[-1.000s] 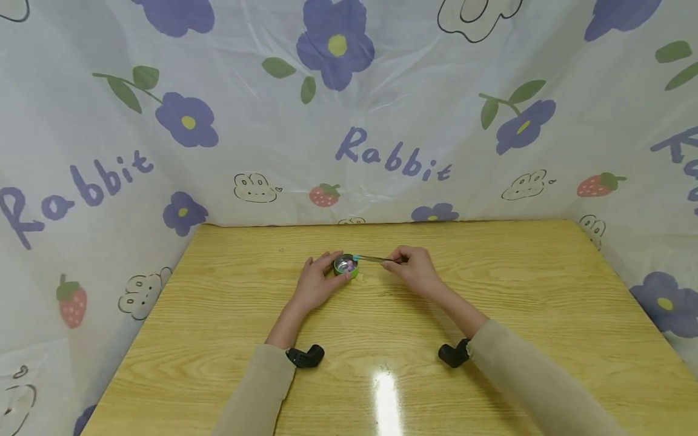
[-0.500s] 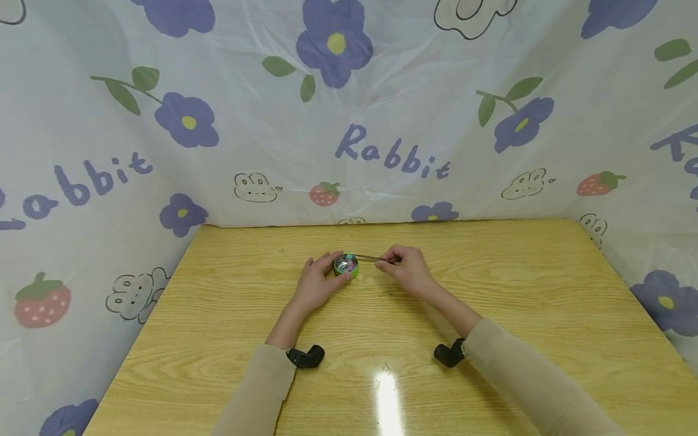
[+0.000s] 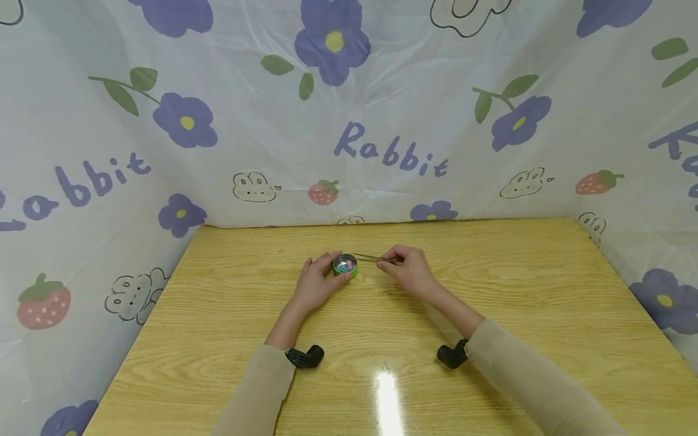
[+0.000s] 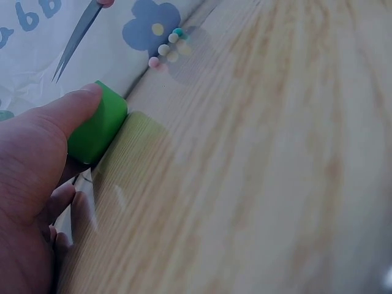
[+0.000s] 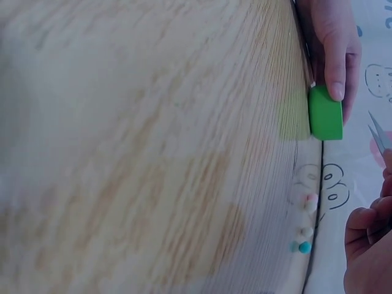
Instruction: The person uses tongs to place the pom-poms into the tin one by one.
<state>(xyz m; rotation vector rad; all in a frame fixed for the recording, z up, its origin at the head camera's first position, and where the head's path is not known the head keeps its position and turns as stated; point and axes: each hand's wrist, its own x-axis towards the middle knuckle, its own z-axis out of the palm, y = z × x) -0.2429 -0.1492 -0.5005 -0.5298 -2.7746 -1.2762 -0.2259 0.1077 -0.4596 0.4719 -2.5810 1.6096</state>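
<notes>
Left hand (image 3: 315, 284) grips the green bowl (image 4: 109, 130), some beads (image 3: 348, 266) in; right hand (image 3: 410, 270) pinches empty tweezers (image 4: 76, 40); loose beads (image 4: 163, 49) still lie on the surface (image 3: 382, 321).

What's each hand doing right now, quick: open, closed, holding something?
Left hand: closed, holding the green cup by its side.
Right hand: closed, holding the tweezers, tips apart with nothing between them.

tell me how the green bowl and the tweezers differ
The green bowl is round and open-topped; the tweezers are slim and pointed. The green bowl rests on the table, held by the left hand; the tweezers are clear of it, pinched by the right hand. Both are hand-held.
</notes>
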